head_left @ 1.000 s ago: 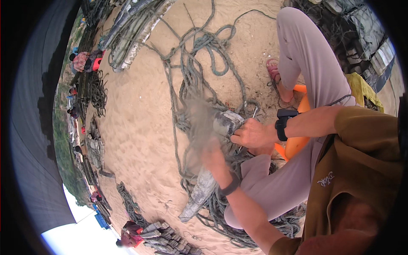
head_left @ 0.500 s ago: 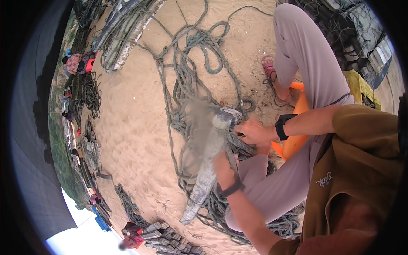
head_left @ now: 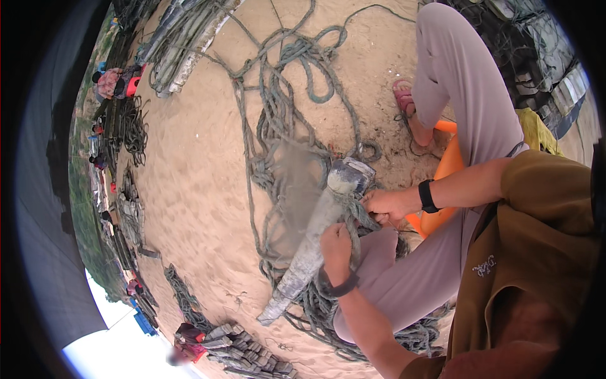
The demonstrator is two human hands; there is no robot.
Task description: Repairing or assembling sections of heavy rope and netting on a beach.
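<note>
A long, pale grey wrapped piece [head_left: 306,252] lies slantwise in front of my bent legs, its thick end bound in dark and white wrapping. Green-grey rope [head_left: 355,237] runs from around that thick end down between my hands. My right hand [head_left: 391,205], with a black wristband, is closed on the rope just beside the thick end. My left hand [head_left: 336,249] is closed in a fist against the piece's side, next to the rope; what its fingers hold is hidden. A tangled rope pile [head_left: 278,126] spreads over the sand beyond.
More coiled rope [head_left: 328,316] lies under my legs. An orange plastic object [head_left: 445,180] is beneath me, with a yellow sack [head_left: 540,132] close by. Stacked grey pieces [head_left: 252,357] and bundled long poles [head_left: 183,50] rest on the sand. Other people [head_left: 112,83] sit farther off.
My left hand has come up off the pale piece and closed into a fist beside the rope. The thick end has shifted slightly right, my right hand moving along with it.
</note>
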